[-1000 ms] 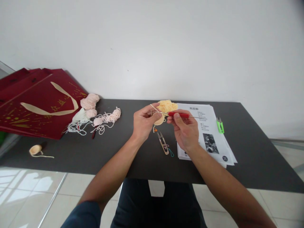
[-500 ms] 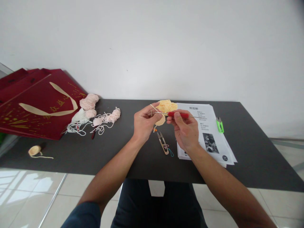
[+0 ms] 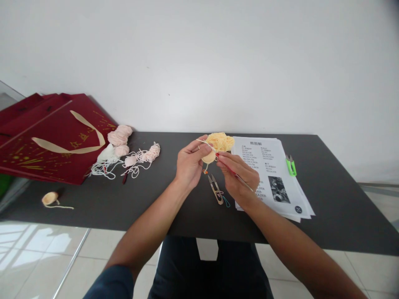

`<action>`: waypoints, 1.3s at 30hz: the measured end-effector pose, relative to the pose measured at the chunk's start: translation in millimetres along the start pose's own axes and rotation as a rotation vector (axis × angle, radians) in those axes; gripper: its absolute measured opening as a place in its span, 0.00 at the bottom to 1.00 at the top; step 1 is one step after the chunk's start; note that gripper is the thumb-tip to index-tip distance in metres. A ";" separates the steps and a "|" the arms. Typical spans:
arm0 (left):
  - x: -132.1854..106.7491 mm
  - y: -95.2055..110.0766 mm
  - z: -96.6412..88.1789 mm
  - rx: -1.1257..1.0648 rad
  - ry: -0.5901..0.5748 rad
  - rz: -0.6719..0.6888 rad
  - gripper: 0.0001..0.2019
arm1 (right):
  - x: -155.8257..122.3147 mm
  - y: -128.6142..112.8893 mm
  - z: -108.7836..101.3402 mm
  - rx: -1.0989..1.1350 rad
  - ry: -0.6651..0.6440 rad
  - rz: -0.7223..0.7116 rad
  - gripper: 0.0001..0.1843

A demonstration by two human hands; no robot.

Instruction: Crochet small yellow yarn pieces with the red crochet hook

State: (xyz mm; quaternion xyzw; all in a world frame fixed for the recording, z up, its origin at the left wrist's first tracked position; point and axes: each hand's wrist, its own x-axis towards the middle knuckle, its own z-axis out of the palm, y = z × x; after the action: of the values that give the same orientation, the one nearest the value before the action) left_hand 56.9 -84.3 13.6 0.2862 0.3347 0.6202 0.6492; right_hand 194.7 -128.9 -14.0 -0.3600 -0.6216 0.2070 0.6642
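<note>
Red-handled hook (image 3: pixel 233 171) sits pinched in the right hand's grip (image 3: pixel 238 187).

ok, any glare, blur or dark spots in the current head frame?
Head view: bright glare on the floor tiles, lower left; head view, top-right corner darkened; head view, small print on the papers soft, stitches on the pale yellow round piece unresolved.

Your hook (image 3: pixel 236 174), red and silver; your yarn bundle (image 3: pixel 221 142), yellow; your round piece (image 3: pixel 209 157), pale yellow; your bag (image 3: pixel 59 126), maroon, gold-streaked; your snips (image 3: pixel 291 167), green-handled.
</note>
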 end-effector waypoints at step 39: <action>5.2 21.7 -10.4 -0.045 -0.336 -0.208 0.15 | 33.0 -1.7 -11.5 0.598 0.037 0.379 0.12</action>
State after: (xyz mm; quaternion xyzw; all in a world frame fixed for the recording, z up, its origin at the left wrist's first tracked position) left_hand 35.4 -78.1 23.8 0.3352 0.2355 0.5003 0.7628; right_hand 210.2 -108.8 9.9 -0.2623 -0.4438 0.4926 0.7011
